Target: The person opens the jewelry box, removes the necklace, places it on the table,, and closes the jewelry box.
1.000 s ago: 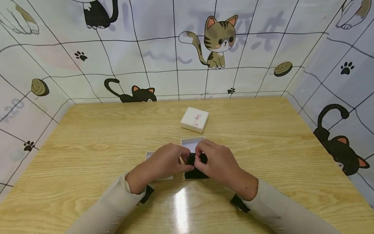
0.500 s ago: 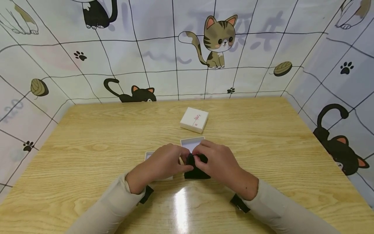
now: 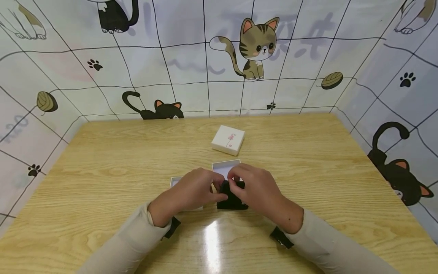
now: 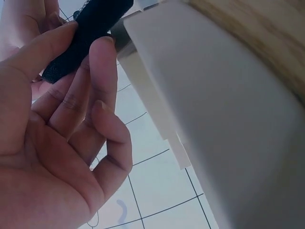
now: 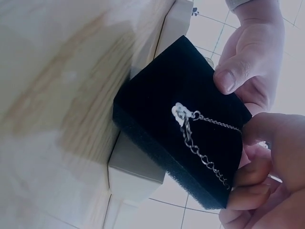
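Observation:
A black foam pad is held tilted above the table in the head view. My left hand pinches its left edge between thumb and fingers, as the left wrist view shows with the pad seen edge-on. Across the pad's face runs a silver chain with a small pale flower-like piece. My right hand has thumb and forefinger pinched at the pad's upper edge, where the chain passes under the thumb. Fingers cover the chain's far parts; whether it is a necklace or bracelet I cannot tell.
Behind the pad stands an open white box part. A second white box part lies partly hidden under the left hand. Farther back is a closed white box with a pink flower print. All rest on a wooden table.
The right thumb and forefinger shift slightly left, then back right along the pad's upper edge. The left hand keeps its hold, and the boxes stay put.

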`<state>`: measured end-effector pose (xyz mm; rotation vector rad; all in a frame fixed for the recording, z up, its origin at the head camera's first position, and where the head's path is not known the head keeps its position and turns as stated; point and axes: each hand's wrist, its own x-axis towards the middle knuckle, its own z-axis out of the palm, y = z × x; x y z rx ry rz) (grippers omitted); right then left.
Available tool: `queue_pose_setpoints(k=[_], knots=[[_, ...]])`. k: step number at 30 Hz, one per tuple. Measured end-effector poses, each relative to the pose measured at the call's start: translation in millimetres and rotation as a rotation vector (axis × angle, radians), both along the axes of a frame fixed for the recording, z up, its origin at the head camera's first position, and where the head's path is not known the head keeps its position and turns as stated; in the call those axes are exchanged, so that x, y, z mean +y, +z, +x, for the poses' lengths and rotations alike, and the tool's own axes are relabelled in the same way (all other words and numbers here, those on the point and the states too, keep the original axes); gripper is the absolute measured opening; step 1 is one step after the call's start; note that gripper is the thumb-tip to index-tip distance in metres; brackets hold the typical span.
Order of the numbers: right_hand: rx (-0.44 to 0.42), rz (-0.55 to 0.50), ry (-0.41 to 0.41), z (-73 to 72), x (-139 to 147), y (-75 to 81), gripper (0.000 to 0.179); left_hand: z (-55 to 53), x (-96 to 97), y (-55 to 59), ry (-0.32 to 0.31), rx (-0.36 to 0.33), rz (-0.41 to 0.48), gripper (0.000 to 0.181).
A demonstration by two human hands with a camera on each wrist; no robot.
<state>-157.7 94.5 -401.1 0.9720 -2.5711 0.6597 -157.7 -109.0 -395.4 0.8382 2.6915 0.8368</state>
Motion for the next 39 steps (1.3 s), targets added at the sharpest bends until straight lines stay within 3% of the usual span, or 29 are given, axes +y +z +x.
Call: queue_pose_setpoints(k=[8,21,39], knots=[[-0.035,-0.013,-0.029,-1.5,0.2,2.2,0.007,-0.5,0.7,0.4,-0.022,0.016,0.008,0.017],[-0.168,-0.056,-0.054,-3.5,2.3,7.1,0.002,-1.1,0.8,3.3,-0.070,0.024,0.022,0.017],[-0.214,-0.099,-0.095,-4.4,1.6,5.9,0.006,-1.5,0.4,1.1,-0.085,0.017,0.018,0.016]])
